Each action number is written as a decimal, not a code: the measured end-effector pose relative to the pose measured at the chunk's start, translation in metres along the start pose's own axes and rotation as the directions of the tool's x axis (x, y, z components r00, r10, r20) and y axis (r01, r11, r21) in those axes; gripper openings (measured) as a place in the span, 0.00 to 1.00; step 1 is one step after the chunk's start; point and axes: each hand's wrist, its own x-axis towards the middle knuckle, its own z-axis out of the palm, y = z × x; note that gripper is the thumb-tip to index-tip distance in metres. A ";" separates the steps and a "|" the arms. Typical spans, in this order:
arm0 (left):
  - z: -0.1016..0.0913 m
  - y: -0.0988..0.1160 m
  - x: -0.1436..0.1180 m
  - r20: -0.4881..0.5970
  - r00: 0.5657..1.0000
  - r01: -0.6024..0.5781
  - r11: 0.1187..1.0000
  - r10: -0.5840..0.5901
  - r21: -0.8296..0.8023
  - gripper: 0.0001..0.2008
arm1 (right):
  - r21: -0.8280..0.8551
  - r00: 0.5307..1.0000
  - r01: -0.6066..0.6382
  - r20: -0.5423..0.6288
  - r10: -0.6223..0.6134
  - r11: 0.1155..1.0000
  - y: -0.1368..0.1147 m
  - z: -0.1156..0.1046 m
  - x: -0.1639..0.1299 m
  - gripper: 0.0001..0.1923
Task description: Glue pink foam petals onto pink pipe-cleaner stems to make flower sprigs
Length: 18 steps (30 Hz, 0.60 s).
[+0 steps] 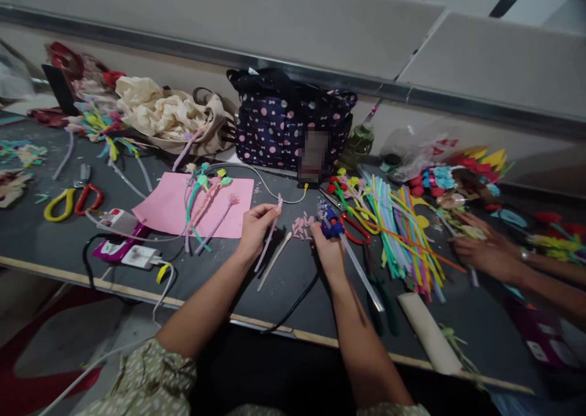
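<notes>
Risk: hot nozzle of the blue glue gun [330, 227] sits v. close to the left fingertips, so a burn or a glue drip on the table [55, 245] looks possible. Right hand [328, 251] fisted round the gun, forearm straight in. Left hand [254, 228] pinches 1 pink pipe cleaner [270, 233], just left of the pink petal scraps [302, 225].

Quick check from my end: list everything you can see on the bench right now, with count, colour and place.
Pink stem: one, in left hand.
Glue gun: one, blue, in right hand.
Pink sheet: one, left of centre, finished stems on it.
Petals: small pink heap between the hands.
Pipe cleaners: a bundle, mixed colours, right.
Scissors: two, yellow and red, far left.
Spotted bag: one, navy, at the wall.
Cream bag: one, left of it.
Co-worker's hand: far right.
Left hand, right hand: mid-bench.
</notes>
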 end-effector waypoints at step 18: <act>-0.003 -0.005 0.007 0.019 0.990 0.138 0.985 -0.137 -0.102 0.11 | -0.672 0.945 0.256 0.324 -0.035 0.695 0.002 -0.004 0.003 0.10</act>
